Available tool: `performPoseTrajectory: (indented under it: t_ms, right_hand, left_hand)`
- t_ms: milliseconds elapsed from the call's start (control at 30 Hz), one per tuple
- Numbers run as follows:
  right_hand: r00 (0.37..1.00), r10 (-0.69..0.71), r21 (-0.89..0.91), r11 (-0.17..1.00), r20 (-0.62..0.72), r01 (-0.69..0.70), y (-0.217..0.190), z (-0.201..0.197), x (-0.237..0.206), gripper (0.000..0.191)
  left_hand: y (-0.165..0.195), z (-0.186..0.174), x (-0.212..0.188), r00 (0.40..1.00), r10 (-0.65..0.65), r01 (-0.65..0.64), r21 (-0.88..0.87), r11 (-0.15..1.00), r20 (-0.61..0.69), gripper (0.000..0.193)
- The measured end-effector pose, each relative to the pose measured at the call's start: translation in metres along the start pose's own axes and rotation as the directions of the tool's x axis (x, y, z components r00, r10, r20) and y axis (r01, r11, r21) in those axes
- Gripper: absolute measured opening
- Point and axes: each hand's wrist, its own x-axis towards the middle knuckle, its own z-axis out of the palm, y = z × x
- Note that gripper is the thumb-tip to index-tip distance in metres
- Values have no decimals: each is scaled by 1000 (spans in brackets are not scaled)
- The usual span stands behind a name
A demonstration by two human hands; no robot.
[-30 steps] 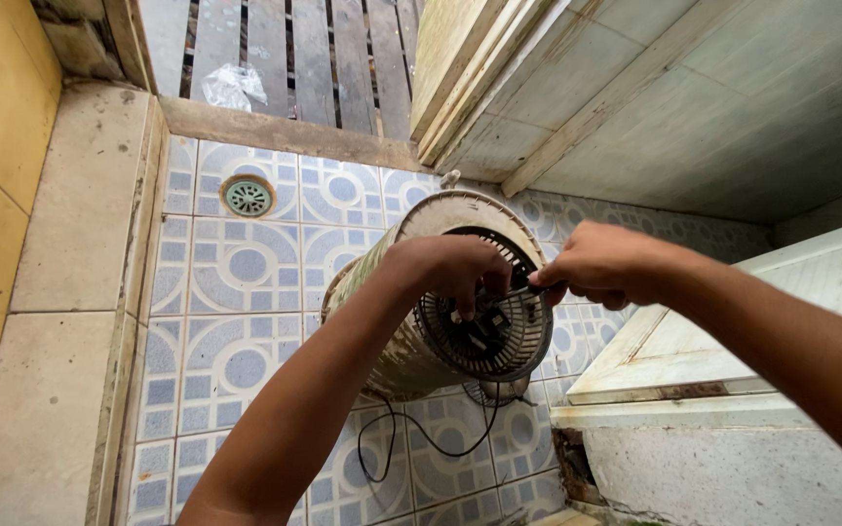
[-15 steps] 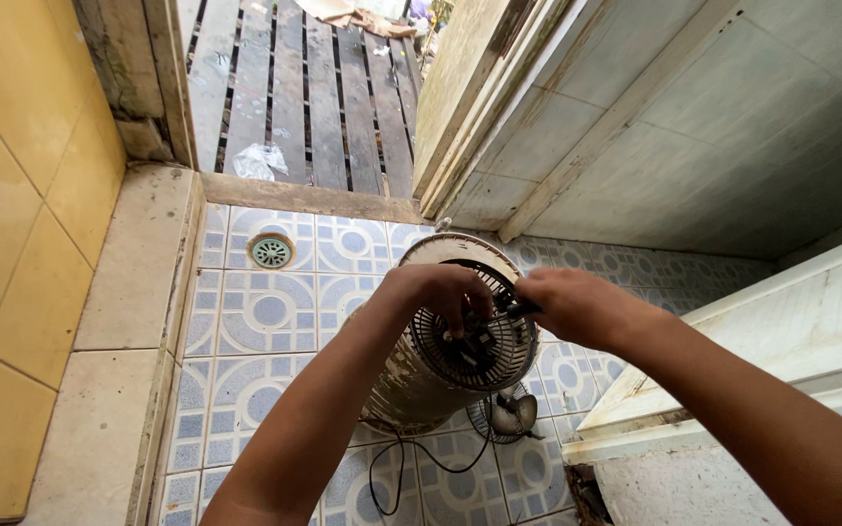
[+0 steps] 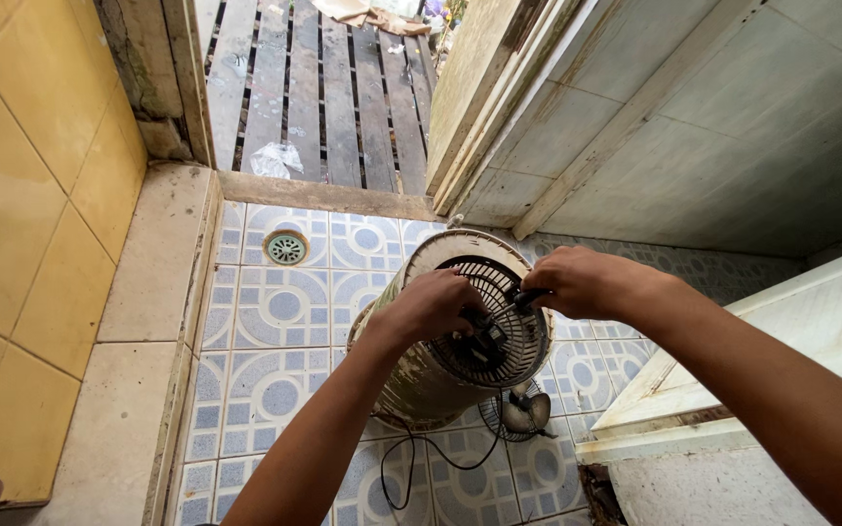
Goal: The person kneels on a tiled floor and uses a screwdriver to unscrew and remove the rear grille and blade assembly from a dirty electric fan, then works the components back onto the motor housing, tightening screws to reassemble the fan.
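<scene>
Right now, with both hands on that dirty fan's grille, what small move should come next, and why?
Probably keep the left hand bracing the black grille while the right hand works at its rim. The drum-shaped fan stands tilted on the tiled floor, so letting go might tip it.

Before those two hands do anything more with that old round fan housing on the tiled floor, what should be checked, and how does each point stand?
1. Left hand on the black grille of the cream cylindrical fan housing: ok.
2. Right hand at the grille's upper rim: ok.
3. Housing steady: cannot tell; it leans, held by both hands.
4. Black cable clear: not ok, it loops loose on the patterned tile floor.
5. Small round fan part beside the housing: ok.
</scene>
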Motion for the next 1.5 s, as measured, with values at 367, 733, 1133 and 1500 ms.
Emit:
performPoseTrajectory:
  t_ms: [367, 733, 1133, 1500]
  right_hand:
    - [998, -17, 146, 989, 62, 8, -6, -14, 0, 22]
    - [984, 156, 220, 960, 90, -172, 7, 9, 3, 31]
    - [982, -150, -149, 980, -111, 133, 1, 8, -11, 16]
    - [999, -21, 90, 996, -47, 25, -8, -6, -5, 19]
  left_hand:
    - [1, 5, 0, 1000, -14, 15, 22, 1000, -15, 35]
    - [2, 1, -2, 1000, -25, 24, 19, 1000, 7, 34]
    - [1, 0, -2, 1000, -15, 15, -2, 1000, -20, 34]
    - [1, -1, -1, 999, -29, 28, 39, 999, 16, 37]
